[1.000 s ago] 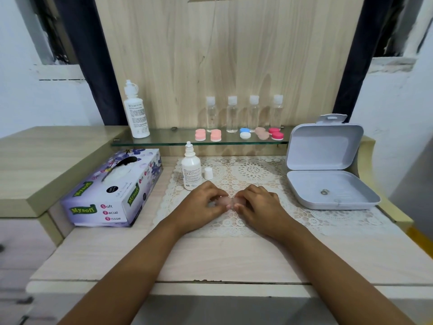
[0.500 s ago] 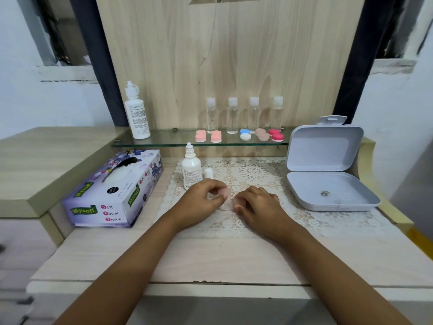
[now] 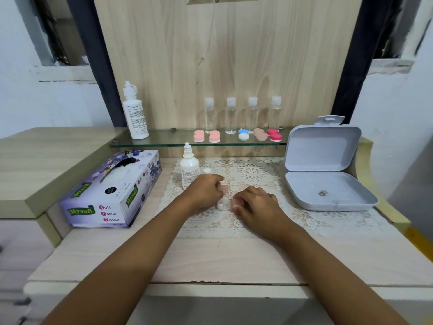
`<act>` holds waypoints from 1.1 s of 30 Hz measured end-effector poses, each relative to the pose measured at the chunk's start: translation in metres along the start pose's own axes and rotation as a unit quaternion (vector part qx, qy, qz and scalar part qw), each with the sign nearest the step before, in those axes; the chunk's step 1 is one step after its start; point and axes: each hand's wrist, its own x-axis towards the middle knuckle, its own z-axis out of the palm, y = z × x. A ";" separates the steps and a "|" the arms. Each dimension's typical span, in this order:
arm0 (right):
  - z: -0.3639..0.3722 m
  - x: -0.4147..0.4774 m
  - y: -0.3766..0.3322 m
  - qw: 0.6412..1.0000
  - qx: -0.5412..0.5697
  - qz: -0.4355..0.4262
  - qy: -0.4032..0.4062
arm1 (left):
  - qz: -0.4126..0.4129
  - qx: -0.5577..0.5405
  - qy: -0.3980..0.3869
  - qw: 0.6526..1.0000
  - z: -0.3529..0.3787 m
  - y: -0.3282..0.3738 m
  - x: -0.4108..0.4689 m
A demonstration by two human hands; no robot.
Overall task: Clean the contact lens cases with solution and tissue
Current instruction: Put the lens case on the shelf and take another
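Both hands work at the middle of the lace mat (image 3: 257,174) on the tabletop (image 3: 210,259).

- Left hand (image 3: 205,192): fingers curled, pinching a pale pink cap (image 3: 223,188), held just above the mat.
- Right hand (image 3: 256,206): fingers curled down onto the right end of the clear contact lens case (image 3: 222,205), gripping it against the mat.
- The case lies between the two hands; its left well is uncovered.
- Solution bottle (image 3: 188,168): upright just behind the left hand, with its white lid (image 3: 207,170) beside it.
- Tissue box (image 3: 110,191): at the left, off the mat.
- Glass shelf (image 3: 164,143): carries more coloured cases (image 3: 243,134).
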 end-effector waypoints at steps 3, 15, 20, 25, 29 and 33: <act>0.000 0.000 0.000 1.000 0.005 0.002 -0.004 | 0.003 -0.018 0.008 1.000 0.000 -0.004 -0.004; -0.001 0.000 -0.001 1.000 0.001 0.010 -0.004 | 0.068 -0.052 0.001 0.996 0.003 -0.012 -0.043; -0.001 0.000 -0.001 1.000 0.002 0.018 -0.011 | 0.095 -0.040 0.030 0.994 0.006 -0.014 -0.045; -0.001 0.000 -0.002 0.999 0.027 0.044 -0.002 | 0.109 -0.048 0.043 0.992 0.007 -0.015 -0.045; -0.003 0.000 -0.003 0.998 0.051 0.048 0.011 | 0.115 -0.061 0.050 0.990 0.009 -0.016 -0.045; -0.005 -0.001 -0.002 0.997 0.077 0.030 0.009 | 0.122 -0.060 0.054 0.989 0.009 -0.016 -0.045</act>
